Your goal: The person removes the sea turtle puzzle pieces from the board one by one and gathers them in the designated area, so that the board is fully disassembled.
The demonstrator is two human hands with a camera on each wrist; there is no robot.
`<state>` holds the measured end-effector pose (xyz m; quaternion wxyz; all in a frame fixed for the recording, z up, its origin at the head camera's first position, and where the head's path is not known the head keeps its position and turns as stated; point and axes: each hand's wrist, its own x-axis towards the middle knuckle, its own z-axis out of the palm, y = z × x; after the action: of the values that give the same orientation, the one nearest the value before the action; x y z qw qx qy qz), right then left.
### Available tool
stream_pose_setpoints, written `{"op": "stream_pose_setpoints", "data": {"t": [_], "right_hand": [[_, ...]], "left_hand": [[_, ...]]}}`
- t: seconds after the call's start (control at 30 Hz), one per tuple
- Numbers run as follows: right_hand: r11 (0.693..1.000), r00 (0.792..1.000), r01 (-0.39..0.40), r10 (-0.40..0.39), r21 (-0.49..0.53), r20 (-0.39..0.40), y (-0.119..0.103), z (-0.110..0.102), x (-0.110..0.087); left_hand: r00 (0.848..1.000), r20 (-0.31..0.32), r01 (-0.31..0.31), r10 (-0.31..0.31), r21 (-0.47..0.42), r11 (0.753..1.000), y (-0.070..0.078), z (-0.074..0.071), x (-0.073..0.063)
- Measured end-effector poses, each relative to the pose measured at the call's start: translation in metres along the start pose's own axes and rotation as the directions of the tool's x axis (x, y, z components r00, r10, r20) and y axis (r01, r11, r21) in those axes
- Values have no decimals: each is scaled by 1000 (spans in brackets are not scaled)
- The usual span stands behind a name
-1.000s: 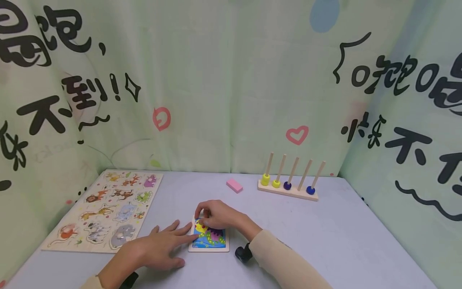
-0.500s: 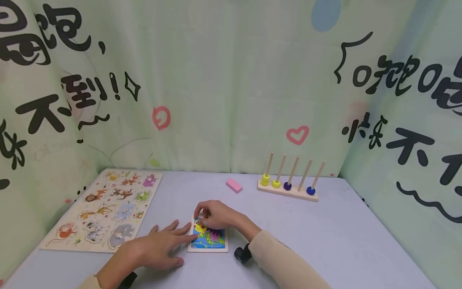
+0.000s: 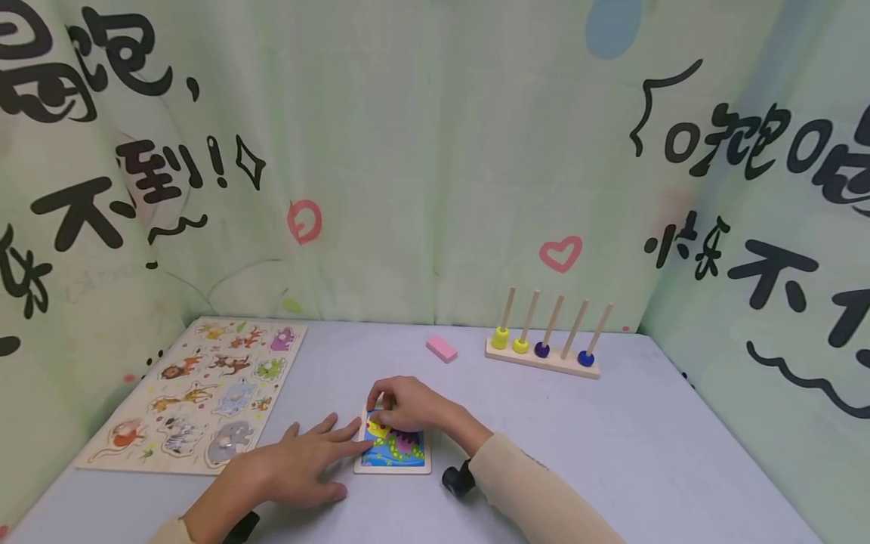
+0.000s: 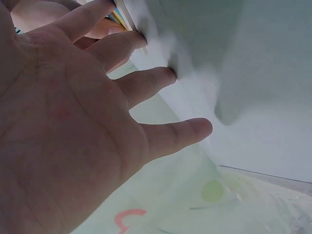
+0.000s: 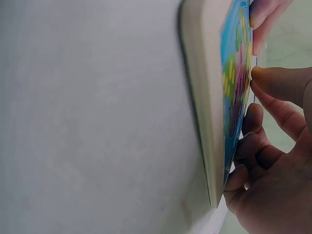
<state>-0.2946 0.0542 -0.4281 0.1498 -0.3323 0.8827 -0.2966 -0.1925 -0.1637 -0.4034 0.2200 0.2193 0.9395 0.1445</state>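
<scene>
A small jigsaw puzzle (image 3: 401, 458) in a wooden frame lies on the table, its picture blue, yellow, green and purple. My left hand (image 3: 302, 465) is spread flat beside it, with fingertips at the puzzle's left edge and on its picture. Those fingers are straight in the left wrist view, where only a sliver of the frame (image 4: 127, 14) shows. Bent over the puzzle's upper part, my right hand (image 3: 411, 404) has thumb and index finger together on a yellow puzzle piece (image 3: 377, 428). In the right wrist view, its other fingers (image 5: 251, 146) curl against the puzzle's surface.
To the left lies a large wooden animal puzzle board (image 3: 204, 393). A pink block (image 3: 442, 349) sits behind the hands. At the back right stands a wooden peg rack (image 3: 544, 363) with yellow and dark blue beads. A printed curtain (image 3: 435, 166) encloses the table.
</scene>
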Motion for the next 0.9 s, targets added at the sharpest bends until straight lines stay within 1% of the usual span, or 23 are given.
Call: {"op": "stream_pose_setpoints", "data": {"t": [0.2,0.63,0.77,0.9], "right_hand": [[1000,1000,-11,11,3,-7,-1,2,-1],[997,1000,25,-26,-78,-11,-5,0,-2],[996,999,32,-35,-88,-23,-5,0,-3],[995,999,23,-27,-98,-41,-6,0,-3]], "left_hand": [[1000,-5,-3,3,-2,1000,0,0,0],[1000,-16,1,-1,0,1000,-1,2,0],[1000,-19,-5,5,-1,1000,-1,2,-1],[1000,-18,-2,2,2,1000,0,1,-1]]}}
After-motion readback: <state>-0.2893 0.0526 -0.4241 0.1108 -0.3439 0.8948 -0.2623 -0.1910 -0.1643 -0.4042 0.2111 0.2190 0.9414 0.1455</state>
